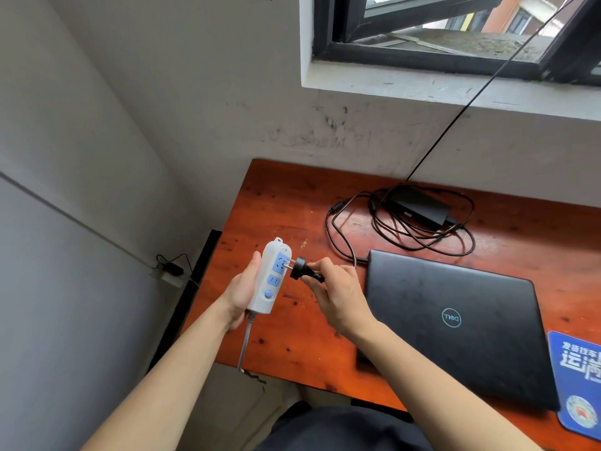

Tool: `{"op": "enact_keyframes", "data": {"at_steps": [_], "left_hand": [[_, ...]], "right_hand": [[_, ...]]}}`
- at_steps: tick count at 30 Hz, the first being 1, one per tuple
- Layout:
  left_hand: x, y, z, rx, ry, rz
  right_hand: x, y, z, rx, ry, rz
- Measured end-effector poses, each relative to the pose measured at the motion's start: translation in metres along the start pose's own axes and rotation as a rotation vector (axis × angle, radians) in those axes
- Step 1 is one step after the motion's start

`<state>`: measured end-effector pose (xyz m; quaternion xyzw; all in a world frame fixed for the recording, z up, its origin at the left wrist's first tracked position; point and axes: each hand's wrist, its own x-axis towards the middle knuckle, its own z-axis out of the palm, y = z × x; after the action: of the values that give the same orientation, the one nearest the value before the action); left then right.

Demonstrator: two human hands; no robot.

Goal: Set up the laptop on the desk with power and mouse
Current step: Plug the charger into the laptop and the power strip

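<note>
Left hand [242,294] at centre-left of frame, grip holding a white power strip [268,276] upright over the table's [292,203] left edge; thumb lies along the strip's side, fingers hidden behind it. Right hand [338,296] just right of it, grip pinched narrow on a black plug [298,267]. The plug's prongs meet the strip's top blue socket, with bare metal showing between the two; how deep they sit is hard to tell. Strip's grey cord [244,346] hangs down past the table edge, its end hard to make out. Plug's black cable [341,236] runs up-right into a tangled coil around the black adapter brick [419,206] at upper right of the table. Closed black laptop [455,320] lies flat at lower right, lid logo up, near corner hidden by the right forearm. Blue mouse pad [575,382] is cut off by the right frame edge. Small dark charger on a wall socket [169,271] at mid-left, blurry. Thin black wire [487,86] rises to the window [439,37], top cut off.
</note>
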<state>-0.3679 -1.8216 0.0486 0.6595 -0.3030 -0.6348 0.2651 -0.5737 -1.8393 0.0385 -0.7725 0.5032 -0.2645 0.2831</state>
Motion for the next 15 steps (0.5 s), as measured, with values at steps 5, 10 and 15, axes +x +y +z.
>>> {"op": "enact_keyframes", "data": {"at_steps": [5, 10, 15], "left_hand": [[-0.003, 0.003, 0.005, 0.022, 0.004, 0.023], [-0.003, 0.004, 0.007, 0.067, -0.041, 0.073], [-0.006, 0.005, 0.013, 0.082, -0.064, 0.118]], "right_hand": [[-0.003, 0.000, 0.003, -0.027, -0.002, 0.001], [-0.002, -0.003, -0.003, -0.109, -0.030, -0.008], [0.003, -0.008, -0.015, -0.233, -0.073, -0.068]]}}
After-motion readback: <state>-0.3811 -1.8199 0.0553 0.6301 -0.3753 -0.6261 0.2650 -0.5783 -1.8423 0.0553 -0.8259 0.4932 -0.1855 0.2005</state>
